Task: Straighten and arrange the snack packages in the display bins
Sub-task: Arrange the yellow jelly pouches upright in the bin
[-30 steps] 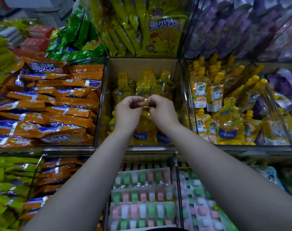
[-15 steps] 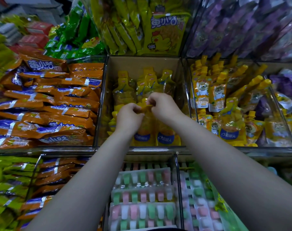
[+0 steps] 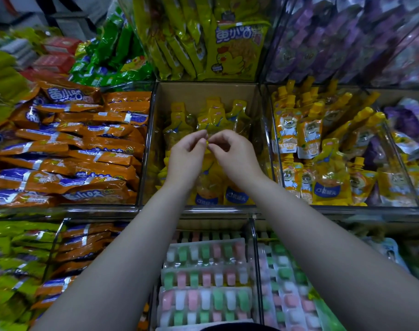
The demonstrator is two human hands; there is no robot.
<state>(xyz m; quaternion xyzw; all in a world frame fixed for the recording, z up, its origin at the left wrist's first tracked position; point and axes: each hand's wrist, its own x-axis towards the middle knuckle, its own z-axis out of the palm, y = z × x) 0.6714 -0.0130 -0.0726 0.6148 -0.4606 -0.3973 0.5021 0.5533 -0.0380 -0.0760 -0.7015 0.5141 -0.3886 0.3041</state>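
Left hand (image 3: 187, 161) and right hand (image 3: 236, 156) pinch the yellow pouch (image 3: 209, 185) by its top, mid-frame, body hanging down-frame beneath.

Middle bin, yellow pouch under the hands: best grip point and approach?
Pinch the top neck, from above. The yellow pouch stands upright, packed among other pouches, so only its top is free; left hand and right hand pinch it there.

Dim, even overhead light; glare on wrappers, blurred and bowed edges.
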